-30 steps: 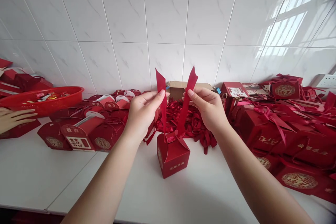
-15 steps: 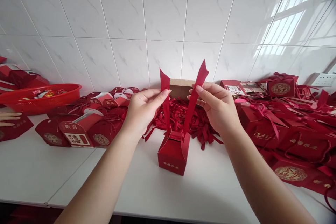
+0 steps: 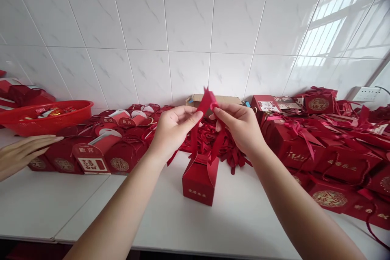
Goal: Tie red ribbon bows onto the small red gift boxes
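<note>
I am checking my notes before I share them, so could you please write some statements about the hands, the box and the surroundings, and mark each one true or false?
1. The left hand and the right hand both pinch the red ribbon. True.
2. The ribbon rises from the top of the small box on the white table. True.
3. That box is tipped onto its side. False: it stands upright.
4. The red basket is to the right of both hands. False: the red basket is to their left.
5. Another person's hand shows at the left edge. True.
</note>
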`<action>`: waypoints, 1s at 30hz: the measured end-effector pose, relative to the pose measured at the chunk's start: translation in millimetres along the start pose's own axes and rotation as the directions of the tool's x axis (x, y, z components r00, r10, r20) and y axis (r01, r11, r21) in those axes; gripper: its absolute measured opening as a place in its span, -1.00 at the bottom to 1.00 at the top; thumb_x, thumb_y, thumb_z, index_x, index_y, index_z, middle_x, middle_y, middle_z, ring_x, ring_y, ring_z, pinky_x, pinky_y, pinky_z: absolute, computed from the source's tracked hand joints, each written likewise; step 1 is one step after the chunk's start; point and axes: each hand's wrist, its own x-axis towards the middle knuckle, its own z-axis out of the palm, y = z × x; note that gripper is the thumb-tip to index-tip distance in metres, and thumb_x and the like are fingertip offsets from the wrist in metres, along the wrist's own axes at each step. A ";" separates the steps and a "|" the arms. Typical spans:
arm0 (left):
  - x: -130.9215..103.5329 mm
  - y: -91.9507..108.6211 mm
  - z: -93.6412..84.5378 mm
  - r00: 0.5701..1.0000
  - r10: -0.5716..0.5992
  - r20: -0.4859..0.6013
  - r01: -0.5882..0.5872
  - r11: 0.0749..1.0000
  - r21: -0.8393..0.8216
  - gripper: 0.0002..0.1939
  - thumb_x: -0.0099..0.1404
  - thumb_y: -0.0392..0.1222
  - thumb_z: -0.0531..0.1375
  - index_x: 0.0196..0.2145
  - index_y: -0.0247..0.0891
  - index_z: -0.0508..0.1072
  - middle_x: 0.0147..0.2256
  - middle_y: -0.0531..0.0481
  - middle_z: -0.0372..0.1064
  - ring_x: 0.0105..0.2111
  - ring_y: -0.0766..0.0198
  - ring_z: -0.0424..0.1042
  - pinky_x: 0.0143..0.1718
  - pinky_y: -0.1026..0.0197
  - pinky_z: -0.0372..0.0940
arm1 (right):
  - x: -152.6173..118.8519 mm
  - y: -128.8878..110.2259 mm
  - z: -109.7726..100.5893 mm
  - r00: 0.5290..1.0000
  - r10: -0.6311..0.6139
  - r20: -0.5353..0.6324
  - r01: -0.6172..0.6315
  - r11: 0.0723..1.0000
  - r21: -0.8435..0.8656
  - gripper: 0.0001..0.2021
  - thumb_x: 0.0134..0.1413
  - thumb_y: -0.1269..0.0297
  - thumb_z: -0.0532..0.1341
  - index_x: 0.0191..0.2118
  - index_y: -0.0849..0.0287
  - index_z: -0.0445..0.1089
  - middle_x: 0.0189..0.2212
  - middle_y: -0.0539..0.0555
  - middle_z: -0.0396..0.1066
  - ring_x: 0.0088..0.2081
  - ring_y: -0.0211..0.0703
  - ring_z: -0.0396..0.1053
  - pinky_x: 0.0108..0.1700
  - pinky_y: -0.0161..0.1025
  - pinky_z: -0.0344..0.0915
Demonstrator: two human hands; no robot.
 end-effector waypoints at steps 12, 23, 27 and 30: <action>0.9 -4.7 -3.2 0.936 -0.192 0.295 0.199 0.980 0.004 -0.75 0.16 -0.18 0.26 -0.21 -0.20 0.33 -0.43 0.04 0.47 -0.30 0.21 0.47 -0.19 0.14 0.29 | -8.2 12.9 -8.7 0.966 0.005 0.258 0.001 1.000 -0.023 -0.71 0.15 0.12 0.17 -0.43 0.25 0.41 -0.60 -0.05 0.25 -0.53 -0.36 0.19 -0.47 -0.36 0.16; 12.5 -24.0 -7.6 0.901 -0.359 0.243 0.426 0.836 -0.347 -0.95 0.10 -0.35 0.17 -0.41 -0.32 0.40 -0.52 0.08 0.29 -0.50 0.39 0.33 -0.41 0.30 0.24 | 1.3 17.1 -26.4 0.668 -0.339 0.662 0.735 0.441 -0.515 -0.70 0.25 0.44 -0.03 -0.15 0.23 0.45 -0.21 0.20 0.45 -0.14 -0.08 0.34 -0.13 -0.13 0.37; 7.9 -26.7 -4.7 0.956 -0.256 0.143 0.279 0.945 -0.169 -0.81 0.19 -0.23 0.13 -0.21 -0.24 0.40 -0.45 0.03 0.37 -0.43 0.28 0.39 -0.35 0.23 0.28 | 2.5 24.0 -22.3 0.675 -0.383 0.631 0.738 0.382 -0.557 -0.71 0.23 0.45 -0.01 -0.13 0.25 0.45 -0.21 0.21 0.44 -0.15 -0.08 0.33 -0.14 -0.15 0.37; 0.8 -31.3 -5.2 0.997 0.075 -0.031 -0.065 0.966 0.252 -0.65 0.27 -0.18 0.07 0.03 -0.15 0.29 -0.36 0.01 0.42 -0.35 0.24 0.42 -0.27 0.20 0.29 | -6.3 30.9 -16.7 0.787 -0.461 0.409 0.613 0.518 -0.597 -0.77 0.23 0.38 0.05 -0.13 0.20 0.43 -0.19 0.16 0.43 -0.18 -0.14 0.35 -0.14 -0.21 0.34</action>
